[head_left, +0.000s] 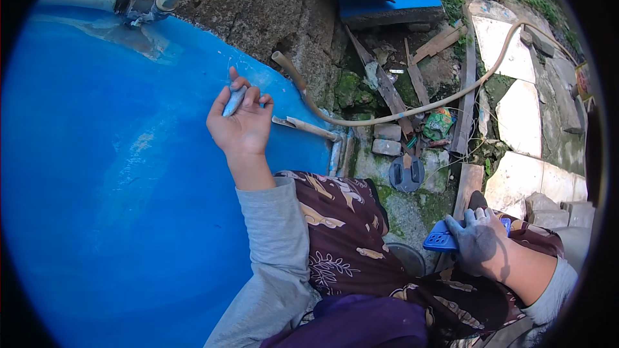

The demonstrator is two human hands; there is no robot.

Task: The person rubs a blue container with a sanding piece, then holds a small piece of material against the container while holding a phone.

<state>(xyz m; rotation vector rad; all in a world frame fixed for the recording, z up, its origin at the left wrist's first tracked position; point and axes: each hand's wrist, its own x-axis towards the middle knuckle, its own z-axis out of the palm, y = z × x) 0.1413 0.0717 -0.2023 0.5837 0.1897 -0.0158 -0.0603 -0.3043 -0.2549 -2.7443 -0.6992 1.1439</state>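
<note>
My left hand point(241, 119) is raised palm up over a broad blue painted surface point(116, 174). Its fingers curl round a small oblong blue-grey piece point(234, 102), whose kind I cannot make out. Down at the right, my right hand point(480, 240), smeared with grey powder or paste, grips a flat blue plastic thing with holes point(440, 237). The hand covers most of it, so its kind does not show. It is held in front of my brown patterned clothing point(348, 219).
A beige hose point(412, 115) curves across the ground from the blue surface's edge. Pipes with a valve point(145, 9) cross the upper left corner. Wood planks point(465, 90), bricks point(387, 140), a green wrapper point(438, 124), a blue-topped block point(393, 0) and pale slabs point(518, 116) lie on the right.
</note>
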